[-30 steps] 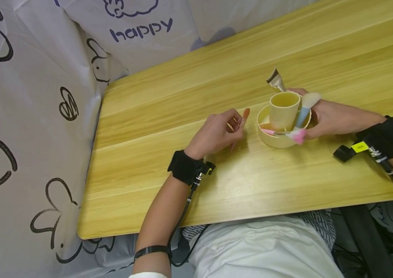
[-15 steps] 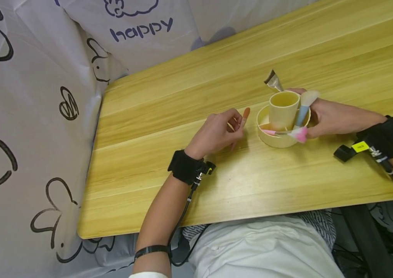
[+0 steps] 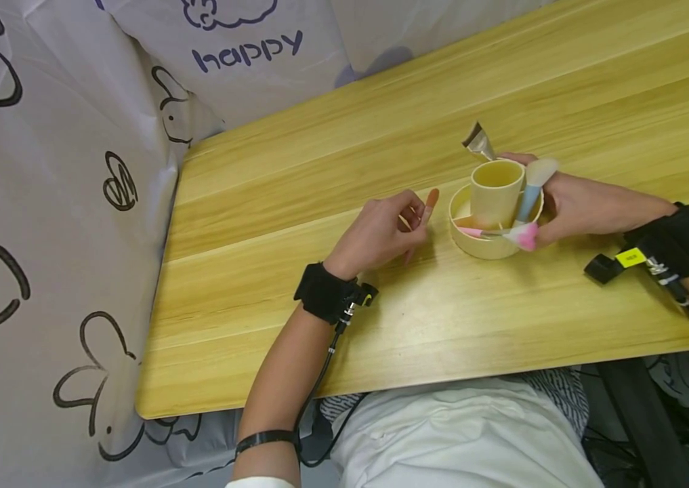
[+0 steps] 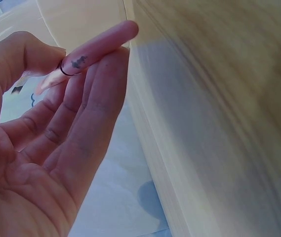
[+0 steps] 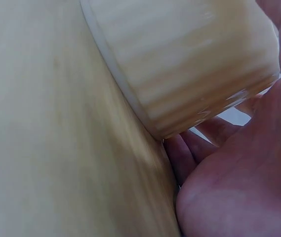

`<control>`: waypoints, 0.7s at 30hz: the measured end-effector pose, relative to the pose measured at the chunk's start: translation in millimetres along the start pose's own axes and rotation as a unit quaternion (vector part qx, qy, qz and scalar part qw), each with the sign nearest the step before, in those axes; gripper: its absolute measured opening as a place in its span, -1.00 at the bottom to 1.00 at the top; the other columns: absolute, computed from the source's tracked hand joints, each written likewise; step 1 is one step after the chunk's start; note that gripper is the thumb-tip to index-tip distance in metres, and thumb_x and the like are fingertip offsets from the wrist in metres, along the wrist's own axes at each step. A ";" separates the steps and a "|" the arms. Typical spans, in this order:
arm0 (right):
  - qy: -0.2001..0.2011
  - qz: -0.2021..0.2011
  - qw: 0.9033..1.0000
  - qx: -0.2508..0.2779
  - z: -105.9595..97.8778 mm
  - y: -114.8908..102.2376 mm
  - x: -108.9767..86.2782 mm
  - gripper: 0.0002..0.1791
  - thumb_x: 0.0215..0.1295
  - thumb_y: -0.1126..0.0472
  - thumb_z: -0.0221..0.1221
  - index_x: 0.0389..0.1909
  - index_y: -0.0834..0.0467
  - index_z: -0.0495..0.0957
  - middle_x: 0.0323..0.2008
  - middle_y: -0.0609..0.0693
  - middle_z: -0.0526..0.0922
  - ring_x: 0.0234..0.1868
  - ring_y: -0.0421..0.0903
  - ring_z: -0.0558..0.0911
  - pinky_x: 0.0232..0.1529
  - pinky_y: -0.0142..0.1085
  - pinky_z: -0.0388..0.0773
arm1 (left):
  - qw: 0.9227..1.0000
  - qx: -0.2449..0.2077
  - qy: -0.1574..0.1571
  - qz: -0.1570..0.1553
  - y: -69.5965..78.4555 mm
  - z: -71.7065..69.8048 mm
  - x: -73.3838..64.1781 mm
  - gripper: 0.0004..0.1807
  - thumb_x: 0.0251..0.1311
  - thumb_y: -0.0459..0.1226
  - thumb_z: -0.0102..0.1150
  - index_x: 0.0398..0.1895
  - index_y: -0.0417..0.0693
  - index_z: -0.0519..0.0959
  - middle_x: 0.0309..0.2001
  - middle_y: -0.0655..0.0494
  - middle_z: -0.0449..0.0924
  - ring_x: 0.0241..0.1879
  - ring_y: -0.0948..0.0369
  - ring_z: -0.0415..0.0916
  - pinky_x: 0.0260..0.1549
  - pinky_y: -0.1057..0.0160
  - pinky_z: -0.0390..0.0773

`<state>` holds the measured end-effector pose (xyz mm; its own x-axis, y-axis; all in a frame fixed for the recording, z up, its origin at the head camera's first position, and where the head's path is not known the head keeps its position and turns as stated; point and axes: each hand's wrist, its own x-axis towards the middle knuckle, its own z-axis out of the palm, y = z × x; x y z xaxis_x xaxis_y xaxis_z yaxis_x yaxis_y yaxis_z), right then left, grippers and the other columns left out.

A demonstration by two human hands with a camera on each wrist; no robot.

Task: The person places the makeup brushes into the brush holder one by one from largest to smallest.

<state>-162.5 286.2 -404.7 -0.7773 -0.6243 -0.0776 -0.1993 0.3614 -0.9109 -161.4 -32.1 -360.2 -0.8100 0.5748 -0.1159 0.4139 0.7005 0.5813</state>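
My left hand (image 3: 377, 230) pinches a small makeup brush between thumb and fingertips. Its orange-brown tip (image 3: 432, 198) points up in the head view, and its pink handle (image 4: 103, 47) shows in the left wrist view. To the right stands a cream round brush holder (image 3: 486, 249) with a taller cup (image 3: 495, 198) in its middle. My right hand (image 3: 588, 203) grips its right side; some fingers are hidden behind it. In the holder lie a blue-handled brush (image 3: 530, 200) with a white head, a pink-tipped brush (image 3: 522, 236) and a flat dark-tipped brush (image 3: 479, 142).
The wood-grain table (image 3: 295, 196) carries the holder, and its front edge runs close to the person's lap. White cloth (image 3: 76, 169) with line drawings hangs at the left and back. Cables run from the black wrist bands (image 3: 326, 295).
The brush holder has shifted very slightly left, with the right hand on it, and the flat brush leans a little further left. My left hand holds its brush in the same place.
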 end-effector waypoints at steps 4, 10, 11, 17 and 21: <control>0.003 0.006 1.000 -0.014 -1.0 0.5 0.2 0.33 0.07 0.31 0.49 0.67 -0.20 -0.23 0.49 -0.02 0.27 0.30 -0.29 0.38 0.14 -0.66 0.38 | 1.000 -0.001 -0.001 0.000 0.7 -0.3 0.1 -0.80 0.33 -0.25 0.23 -0.03 -0.06 0.58 -0.19 0.09 0.75 -0.26 0.27 0.75 -0.33 0.45 0.56; 0.003 0.020 0.999 -0.043 -3.4 3.1 -1.7 0.30 0.10 0.29 0.50 0.67 -0.11 -0.21 0.49 0.12 0.26 0.22 -0.31 0.38 0.06 -0.69 0.39 | 1.000 -0.002 -0.001 -0.001 0.7 -0.1 0.2 -0.80 0.33 -0.25 0.23 -0.04 -0.05 0.57 -0.19 0.10 0.76 -0.27 0.29 0.75 -0.34 0.45 0.56; 0.003 0.018 0.999 -0.041 -3.5 3.5 -1.7 0.30 0.10 0.30 0.50 0.67 -0.11 -0.21 0.50 0.12 0.25 0.23 -0.32 0.37 0.08 -0.72 0.36 | 1.000 -0.001 0.000 -0.001 0.8 -0.2 0.2 -0.81 0.33 -0.24 0.23 -0.04 -0.05 0.57 -0.19 0.10 0.76 -0.27 0.29 0.75 -0.34 0.45 0.56; -0.002 -0.007 1.000 -0.011 -2.8 5.7 -1.6 0.29 0.10 0.39 0.47 0.67 -0.15 -0.18 0.50 0.02 0.20 0.30 -0.35 0.34 0.18 -0.77 0.29 | 1.000 0.000 0.002 0.001 0.7 -0.2 0.5 -0.80 0.33 -0.24 0.23 -0.03 -0.05 0.58 -0.19 0.10 0.76 -0.25 0.28 0.75 -0.33 0.45 0.56; -0.004 -0.012 1.000 -0.006 -2.8 6.0 -1.5 0.29 0.10 0.41 0.47 0.66 -0.18 -0.16 0.49 -0.03 0.21 0.31 -0.34 0.34 0.20 -0.76 0.30 | 1.000 0.001 0.001 0.001 1.0 -0.1 0.5 -0.79 0.32 -0.24 0.23 -0.02 -0.05 0.58 -0.19 0.10 0.75 -0.25 0.28 0.74 -0.33 0.45 0.56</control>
<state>-164.1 291.3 -408.9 -0.7680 -0.6377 -0.0588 -0.2246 0.3543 -0.9078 -161.4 -31.1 -359.6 -0.8096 0.5760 -0.1130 0.4172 0.7001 0.5795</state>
